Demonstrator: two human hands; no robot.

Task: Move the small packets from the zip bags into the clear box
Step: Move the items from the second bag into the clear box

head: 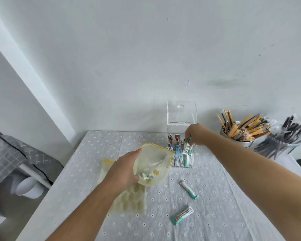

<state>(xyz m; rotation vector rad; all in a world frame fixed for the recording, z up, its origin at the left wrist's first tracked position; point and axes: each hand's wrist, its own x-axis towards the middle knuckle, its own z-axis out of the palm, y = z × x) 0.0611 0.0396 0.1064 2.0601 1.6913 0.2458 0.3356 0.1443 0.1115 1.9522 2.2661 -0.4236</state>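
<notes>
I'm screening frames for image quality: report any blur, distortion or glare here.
Head view: wide-angle bending curves the grey dotted tablecloth edges and stretches both forearms; the jars of yellow sticks and black sticks at right smear with blur; the clear acrylic box is faint against the white wall; lighting is soft and even, no harsh glare.

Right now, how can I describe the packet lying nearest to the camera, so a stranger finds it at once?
Start at the clear box by the wall and come toward the table's near edge. Two teal-and-white packets lie loose on the cloth. The nearest packet is the lower one, showing an orange patch at its teal end, unlike the other loose packet.
</notes>
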